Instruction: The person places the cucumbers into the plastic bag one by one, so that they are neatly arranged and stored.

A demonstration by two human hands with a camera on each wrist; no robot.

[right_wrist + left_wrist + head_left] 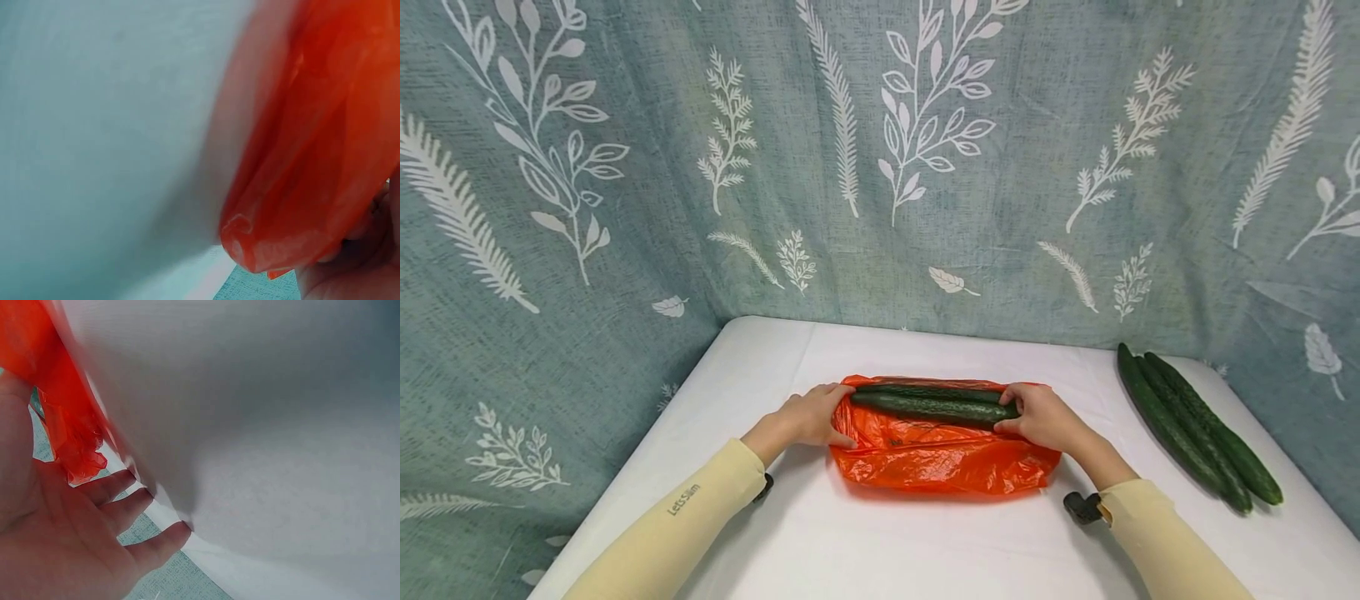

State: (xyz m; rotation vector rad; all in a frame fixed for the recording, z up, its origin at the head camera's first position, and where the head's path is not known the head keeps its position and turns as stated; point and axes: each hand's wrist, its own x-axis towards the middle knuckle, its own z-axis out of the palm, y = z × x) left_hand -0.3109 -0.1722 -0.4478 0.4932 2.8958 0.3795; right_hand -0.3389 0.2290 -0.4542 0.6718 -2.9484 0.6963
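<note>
Holding cucumbers point(934, 406), right grip point(1045, 418), left grip point(811, 417) touching bag point(943, 468)

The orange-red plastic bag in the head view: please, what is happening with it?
A person's right grip holds one end of two long, dark green cucumbers; an orange-red plastic bag lies around them. The left grip touches the bag's left end. Three more dark green cucumbers lie apart, on the right of the white table.

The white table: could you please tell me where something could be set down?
Bare room lies before the orange bag, between the sleeves, and beyond the left hand, toward the curtain. It is crowded at the bag and around the loose cucumbers at right.
</note>
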